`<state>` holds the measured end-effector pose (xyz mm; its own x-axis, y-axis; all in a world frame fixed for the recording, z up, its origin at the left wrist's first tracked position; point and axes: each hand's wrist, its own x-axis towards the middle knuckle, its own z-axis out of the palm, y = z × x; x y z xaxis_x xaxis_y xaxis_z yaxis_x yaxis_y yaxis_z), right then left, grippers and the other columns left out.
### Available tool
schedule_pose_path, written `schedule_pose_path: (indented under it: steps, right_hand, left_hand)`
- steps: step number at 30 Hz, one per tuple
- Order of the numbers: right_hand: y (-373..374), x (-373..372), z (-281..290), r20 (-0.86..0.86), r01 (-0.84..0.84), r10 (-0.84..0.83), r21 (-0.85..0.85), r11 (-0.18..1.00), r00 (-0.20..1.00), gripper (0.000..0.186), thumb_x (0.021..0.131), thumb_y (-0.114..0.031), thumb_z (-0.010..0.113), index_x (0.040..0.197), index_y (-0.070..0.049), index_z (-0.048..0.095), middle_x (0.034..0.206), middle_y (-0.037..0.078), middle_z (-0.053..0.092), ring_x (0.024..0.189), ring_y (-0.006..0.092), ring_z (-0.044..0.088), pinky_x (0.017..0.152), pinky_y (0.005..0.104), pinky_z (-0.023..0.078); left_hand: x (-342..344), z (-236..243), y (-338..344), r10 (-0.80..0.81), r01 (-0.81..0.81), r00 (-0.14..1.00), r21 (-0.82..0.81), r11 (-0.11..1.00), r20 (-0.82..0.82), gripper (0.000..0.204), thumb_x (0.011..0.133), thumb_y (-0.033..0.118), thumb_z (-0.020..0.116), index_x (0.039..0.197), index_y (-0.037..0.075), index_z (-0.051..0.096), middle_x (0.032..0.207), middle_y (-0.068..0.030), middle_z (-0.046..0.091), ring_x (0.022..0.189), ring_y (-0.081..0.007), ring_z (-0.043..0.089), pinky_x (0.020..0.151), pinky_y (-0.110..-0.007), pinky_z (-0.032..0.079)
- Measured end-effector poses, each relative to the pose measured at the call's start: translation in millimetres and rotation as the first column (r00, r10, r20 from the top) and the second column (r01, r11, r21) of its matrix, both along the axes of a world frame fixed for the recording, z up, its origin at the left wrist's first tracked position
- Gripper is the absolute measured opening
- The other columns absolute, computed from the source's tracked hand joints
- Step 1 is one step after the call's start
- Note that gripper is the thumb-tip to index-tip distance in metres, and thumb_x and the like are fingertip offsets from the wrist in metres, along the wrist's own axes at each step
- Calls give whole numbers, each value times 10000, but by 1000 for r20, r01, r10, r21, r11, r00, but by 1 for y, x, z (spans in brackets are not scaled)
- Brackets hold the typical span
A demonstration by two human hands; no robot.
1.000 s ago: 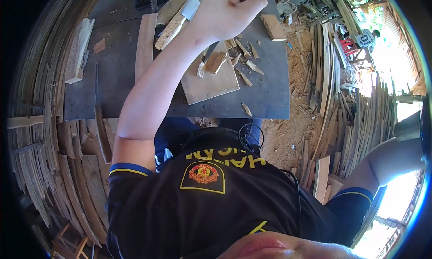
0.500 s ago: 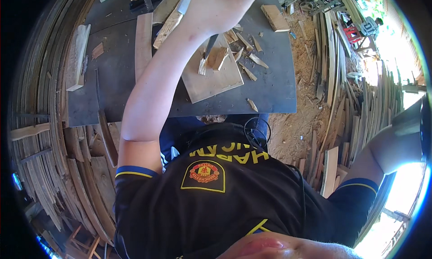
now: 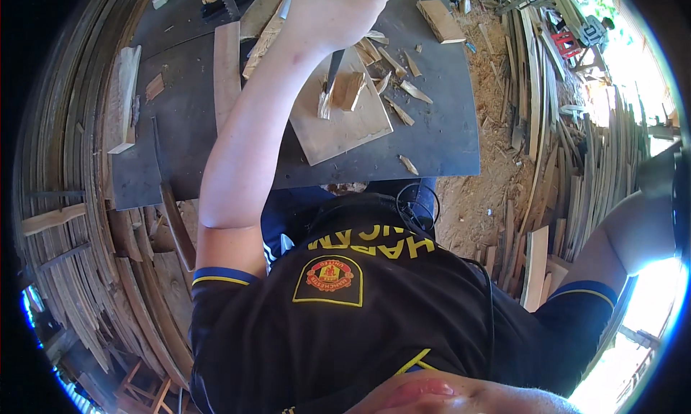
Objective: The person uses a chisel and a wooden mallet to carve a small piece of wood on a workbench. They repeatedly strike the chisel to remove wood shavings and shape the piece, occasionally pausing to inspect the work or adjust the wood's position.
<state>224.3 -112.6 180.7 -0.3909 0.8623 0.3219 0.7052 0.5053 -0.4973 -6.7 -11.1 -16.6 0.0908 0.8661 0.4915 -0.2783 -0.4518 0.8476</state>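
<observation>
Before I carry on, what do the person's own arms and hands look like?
The left hand shows no glove, and the left forearm is bare, without watch or bracelet. The left sleeve and right sleeve are short and black, each ending in a blue band with a thin yellow stripe. The right hand is out of view.

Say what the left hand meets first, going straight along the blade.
Probably the pale wood sliver beside the small block: the dark blade below the left hand points at it. Depth unclear; they may be touching.
</observation>
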Motion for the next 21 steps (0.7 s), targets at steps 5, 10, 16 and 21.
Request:
schedule_pose_path:
  steps: [5,10,16,21]
  right_hand:
    - [8,5,-16,2,22,-22,-12,1000,1000,664,1005,-190,559,1583,-28,276,913,47,607,652,102,514,572,269,422]
    - [7,4,-22,-21,7,-7,-6,1000,1000,670,1002,-186,566,1583,-24,275,884,44,611,630,99,519,554,266,428]
    - [5,4,-30,-40,37,-38,-19,999,998,676,1000,-182,574,1584,-20,274,849,39,617,602,96,525,534,263,437]
    - [7,1,-43,-45,47,-47,0,999,998,682,998,-179,581,1584,-16,273,820,36,621,580,93,530,516,260,444]
  left_hand:
    - [-4,-3,1,-6,6,1000,-17,1000,26,200,993,106,608,819,90,511,568,52,480,450,-35,425,404,-236,311]
    - [-6,0,-1,-17,17,999,7,1000,29,213,986,103,605,797,85,509,577,54,472,467,-34,413,422,-247,308]
    - [3,8,-5,149,-132,973,103,986,-175,219,950,94,613,778,75,480,596,60,449,533,-43,421,482,-271,325]
    - [-1,4,6,67,-77,976,-42,996,-205,236,943,121,637,770,81,481,641,56,453,562,-40,415,492,-262,328]
